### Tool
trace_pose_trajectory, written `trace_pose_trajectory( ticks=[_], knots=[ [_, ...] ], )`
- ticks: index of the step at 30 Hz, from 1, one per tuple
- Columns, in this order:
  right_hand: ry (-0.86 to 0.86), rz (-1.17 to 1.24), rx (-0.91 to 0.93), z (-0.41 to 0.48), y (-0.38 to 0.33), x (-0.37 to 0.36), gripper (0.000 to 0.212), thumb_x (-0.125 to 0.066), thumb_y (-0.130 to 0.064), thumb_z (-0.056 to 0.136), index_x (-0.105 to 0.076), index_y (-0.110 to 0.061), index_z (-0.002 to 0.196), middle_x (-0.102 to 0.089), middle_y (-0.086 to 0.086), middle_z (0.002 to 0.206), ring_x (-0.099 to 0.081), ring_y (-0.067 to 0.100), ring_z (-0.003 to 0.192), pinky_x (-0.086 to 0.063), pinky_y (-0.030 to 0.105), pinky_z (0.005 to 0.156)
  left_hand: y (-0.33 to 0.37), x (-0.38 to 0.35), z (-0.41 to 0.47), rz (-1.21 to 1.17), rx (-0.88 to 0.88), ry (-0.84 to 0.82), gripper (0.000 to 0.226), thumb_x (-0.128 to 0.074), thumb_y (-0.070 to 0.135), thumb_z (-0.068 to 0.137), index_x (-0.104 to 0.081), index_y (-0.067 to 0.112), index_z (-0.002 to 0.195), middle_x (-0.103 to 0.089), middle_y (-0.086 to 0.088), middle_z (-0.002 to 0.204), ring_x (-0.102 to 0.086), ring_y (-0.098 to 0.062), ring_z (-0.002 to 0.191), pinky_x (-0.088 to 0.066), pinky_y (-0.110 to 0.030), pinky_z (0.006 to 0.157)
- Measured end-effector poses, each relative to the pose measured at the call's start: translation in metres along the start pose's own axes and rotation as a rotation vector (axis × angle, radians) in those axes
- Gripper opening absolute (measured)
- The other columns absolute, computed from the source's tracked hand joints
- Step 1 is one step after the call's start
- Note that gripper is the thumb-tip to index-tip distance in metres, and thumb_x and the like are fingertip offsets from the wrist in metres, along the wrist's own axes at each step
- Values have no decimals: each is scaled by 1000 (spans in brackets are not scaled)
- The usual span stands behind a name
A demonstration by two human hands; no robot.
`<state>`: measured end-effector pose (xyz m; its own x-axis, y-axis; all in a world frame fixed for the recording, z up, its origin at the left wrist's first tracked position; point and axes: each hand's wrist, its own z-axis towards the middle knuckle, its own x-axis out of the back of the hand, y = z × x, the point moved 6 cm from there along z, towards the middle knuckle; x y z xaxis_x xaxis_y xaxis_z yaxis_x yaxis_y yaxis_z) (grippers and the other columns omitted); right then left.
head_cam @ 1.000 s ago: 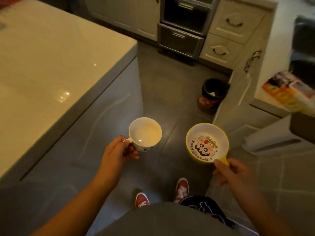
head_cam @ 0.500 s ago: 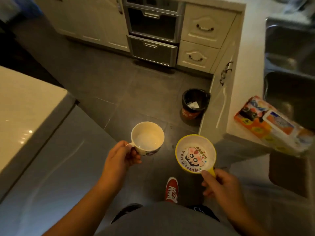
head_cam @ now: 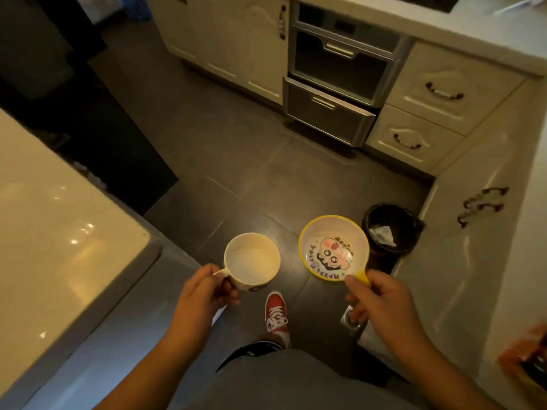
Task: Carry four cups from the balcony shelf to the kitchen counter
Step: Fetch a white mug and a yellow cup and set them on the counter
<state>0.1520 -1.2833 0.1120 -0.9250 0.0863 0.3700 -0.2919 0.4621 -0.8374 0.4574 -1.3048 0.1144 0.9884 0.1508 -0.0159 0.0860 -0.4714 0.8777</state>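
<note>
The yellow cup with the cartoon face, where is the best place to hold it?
By its short yellow handle, from the near side, as the right hand does: it juts toward the person, and the yellow cup stays level, mouth up.

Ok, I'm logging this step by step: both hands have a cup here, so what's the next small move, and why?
Probably swing the left hand leftward and set the white mug on the pale counter. That counter lies close beside that hand with bare surface showing, and the right hand has the yellow cup in its grip.
</note>
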Motion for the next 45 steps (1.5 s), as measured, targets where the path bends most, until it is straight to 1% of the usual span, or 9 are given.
trace_pose_trajectory(
  ticks=[4, 14, 20, 25, 29, 31, 35, 40, 45],
  knots=[
    [19, 5, -33, 50, -25, 5, 25, -69, -25, 86, -66, -10, 67, -71, 9, 64, -65, 20, 44, -51, 37, 44, 29, -18, 64, -45, -15, 15, 29, -41, 4, 97, -55, 1, 72, -60, -12, 60, -62, -20, 56, -57, -29, 56],
    [127, 57, -97, 155, -46, 74, 25, -68, -18, 88, -67, -6, 65, -66, 12, 56, -60, 12, 40, -46, 17, 36, 98, -120, 204, -46, -12, -114, 48, -42, 7, 96, -62, 23, 55, -61, -1, 56, -63, -15, 56, -56, -26, 52],
    [111, 39, -72, 256, -60, 111, 28, -69, -9, 87, -62, 8, 66, -58, 26, 56, -53, 13, 38, -44, 17, 36, 135, -194, 285, -68, -11, -62, 38, -40, 3, 95, -55, 12, 61, -58, 0, 52, -60, -16, 51, -55, -27, 48],
    [18, -15, -15, 355, -101, 124, 32, -70, -16, 86, -59, 3, 63, -63, 18, 52, -59, 19, 38, -45, 22, 37, 163, -222, 329, -58, -22, -11, 34, -38, 6, 97, -56, 10, 68, -60, -1, 55, -61, -17, 55, -55, -29, 53],
    [-97, -61, 62, 429, -154, 113, 35, -71, -20, 85, -57, -10, 54, -63, 6, 49, -63, 26, 43, -45, 24, 43, 181, -216, 352, -110, -8, 104, 35, -38, 5, 97, -54, 8, 67, -60, -4, 55, -61, -18, 54, -55, -29, 51],
    [-173, -59, 81, 461, -182, 96, 32, -71, -22, 85, -60, -7, 58, -65, 6, 53, -61, 18, 41, -48, 29, 45, 188, -204, 364, -159, 6, 178, 39, -38, 2, 97, -55, 9, 62, -60, -4, 51, -62, -16, 49, -54, -27, 47],
    [-309, -83, 145, 520, -235, 48, 33, -69, -19, 87, -60, 8, 70, -67, 13, 59, -61, 12, 41, -50, 31, 45, 196, -172, 391, -157, -2, 266, 45, -42, 7, 91, -60, 22, 53, -61, -3, 55, -63, -18, 54, -54, -29, 51],
    [-389, -128, 213, 582, -293, -22, 29, -68, -18, 88, -62, 4, 69, -68, 14, 62, -60, 13, 40, -49, 27, 42, 209, -123, 442, -171, -26, 356, 31, -46, 24, 85, -62, 23, 58, -62, -1, 58, -63, -17, 56, -55, -28, 53],
    [-366, -130, 210, 636, -339, -63, 27, -68, -18, 88, -64, -7, 64, -68, 9, 59, -62, 17, 40, -48, 25, 40, 249, -80, 511, -234, -24, 374, 44, -39, 7, 96, -60, 16, 58, -59, -4, 56, -61, -16, 52, -55, -26, 49]
  ],
)
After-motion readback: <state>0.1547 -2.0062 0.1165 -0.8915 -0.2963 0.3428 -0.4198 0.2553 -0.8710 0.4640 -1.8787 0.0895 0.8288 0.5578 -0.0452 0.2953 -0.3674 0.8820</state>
